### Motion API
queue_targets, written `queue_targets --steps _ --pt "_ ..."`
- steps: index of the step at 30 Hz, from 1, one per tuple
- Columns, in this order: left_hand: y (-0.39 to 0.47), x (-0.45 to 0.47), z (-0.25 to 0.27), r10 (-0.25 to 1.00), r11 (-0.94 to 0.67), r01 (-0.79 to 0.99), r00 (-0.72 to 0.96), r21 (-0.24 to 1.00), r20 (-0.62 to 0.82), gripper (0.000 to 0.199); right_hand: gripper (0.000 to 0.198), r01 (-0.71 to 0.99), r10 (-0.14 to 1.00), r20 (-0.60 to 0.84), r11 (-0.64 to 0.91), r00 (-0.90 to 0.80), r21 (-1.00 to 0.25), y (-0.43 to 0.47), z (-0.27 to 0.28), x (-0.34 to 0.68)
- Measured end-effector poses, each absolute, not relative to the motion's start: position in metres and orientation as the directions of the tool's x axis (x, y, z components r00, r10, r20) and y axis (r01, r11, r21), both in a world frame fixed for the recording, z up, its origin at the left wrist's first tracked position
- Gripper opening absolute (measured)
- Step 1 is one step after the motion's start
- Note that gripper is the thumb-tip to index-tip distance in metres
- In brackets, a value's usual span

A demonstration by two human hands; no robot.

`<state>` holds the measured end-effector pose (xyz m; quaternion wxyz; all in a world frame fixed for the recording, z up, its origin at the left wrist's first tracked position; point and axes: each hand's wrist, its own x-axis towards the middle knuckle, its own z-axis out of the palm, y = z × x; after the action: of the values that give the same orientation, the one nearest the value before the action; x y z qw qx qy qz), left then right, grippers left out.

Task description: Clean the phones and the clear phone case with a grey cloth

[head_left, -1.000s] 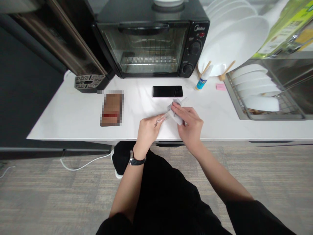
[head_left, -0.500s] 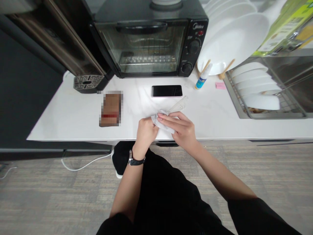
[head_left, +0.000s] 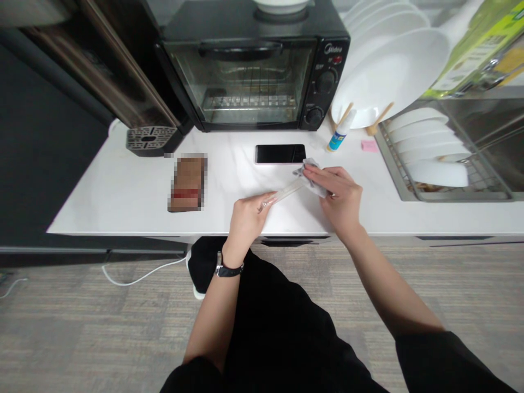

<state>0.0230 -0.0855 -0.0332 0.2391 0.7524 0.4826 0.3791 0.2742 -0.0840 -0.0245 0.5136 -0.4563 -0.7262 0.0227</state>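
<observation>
My left hand is closed on the near-left end of a clear phone case, tilted above the counter. Its edges are faint because it is see-through. Against the far-right end of the case, my right hand pinches a crumpled grey-white wipe, which covers that end. A phone with a black screen and a pinkish edge lies just beyond the case. To the right of the phone stands a small spray bottle with a blue label.
Behind the white counter are a black toaster oven and a dispenser with a drip tray. A pixelated brown item lies left. Right are a pink piece, white plates and a sink rack with bowls.
My right hand has slid the wipe to the right and away from me, from beside my left hand to the far end of the case. My left hand has barely moved.
</observation>
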Motion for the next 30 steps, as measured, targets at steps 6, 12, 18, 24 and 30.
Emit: queue_targets --steps 6,12,18,24,30 --pt "-0.085 0.024 -0.033 0.906 -0.424 0.529 0.25 0.735 0.343 0.02 0.075 0.683 0.663 0.748 0.535 0.024 -0.496 -0.085 -0.024 0.274" --pt "-0.084 0.024 -0.032 0.896 -0.443 0.516 0.257 0.733 0.361 0.021 0.074 0.674 0.657 0.74 0.482 0.144 -0.559 -0.086 -0.034 0.266" --pt "-0.083 0.024 -0.035 0.901 -0.434 0.537 0.257 0.723 0.35 0.021 0.074 0.71 0.635 0.762 0.479 0.124 -0.515 -0.09 -0.039 0.258" --pt "-0.083 0.023 -0.036 0.895 -0.447 0.522 0.26 0.726 0.363 0.022 0.085 0.753 0.621 0.781 0.482 0.067 -0.448 -0.094 -0.037 0.246" --pt "-0.086 0.023 -0.034 0.912 -0.411 0.535 0.231 0.739 0.34 0.022 0.082 0.753 0.649 0.757 0.463 0.072 -0.468 -0.094 -0.04 0.246"
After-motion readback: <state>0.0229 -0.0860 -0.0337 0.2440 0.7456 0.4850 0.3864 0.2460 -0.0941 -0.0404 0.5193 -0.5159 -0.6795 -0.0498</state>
